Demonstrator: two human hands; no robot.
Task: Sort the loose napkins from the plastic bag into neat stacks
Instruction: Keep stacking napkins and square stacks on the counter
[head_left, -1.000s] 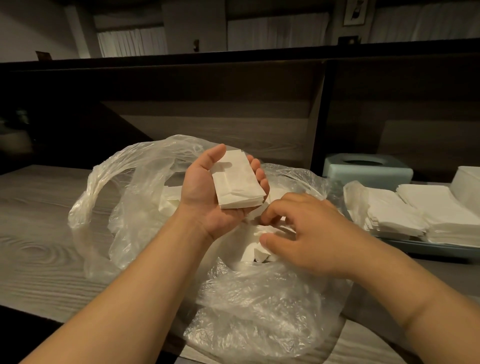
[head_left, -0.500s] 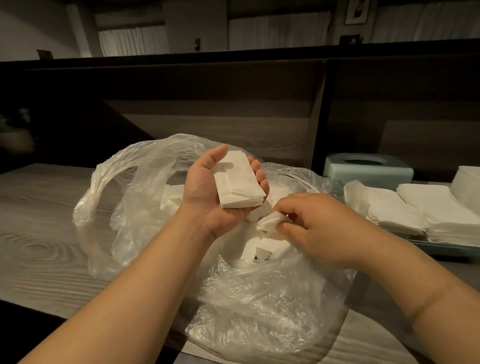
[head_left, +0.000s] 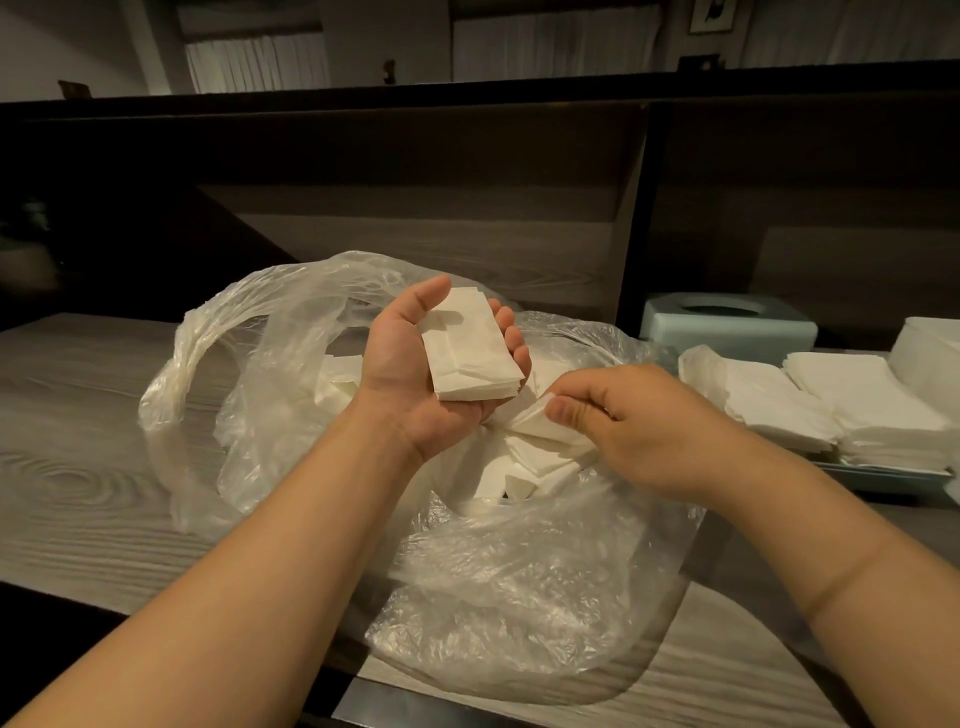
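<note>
A crumpled clear plastic bag (head_left: 519, 597) lies open on the wooden counter, with loose white napkins (head_left: 524, 467) piled inside it. My left hand (head_left: 410, 379) is raised palm-up over the bag and cradles a small stack of folded napkins (head_left: 470, 353). Just right of it, my right hand (head_left: 639, 426) pinches one folded napkin (head_left: 535, 421) between thumb and fingers, lifted slightly above the pile.
To the right, neat stacks of white napkins (head_left: 857, 405) rest on a pale blue tray (head_left: 883, 475). A pale blue tissue box (head_left: 727, 325) stands behind them. A dark wooden partition (head_left: 467, 182) rises at the counter's back. The wooden counter (head_left: 78, 441) extends left.
My right hand has drawn a single napkin out of the pile in the bag and lifted it toward the stack in my left hand. The left hand has stayed in place.
</note>
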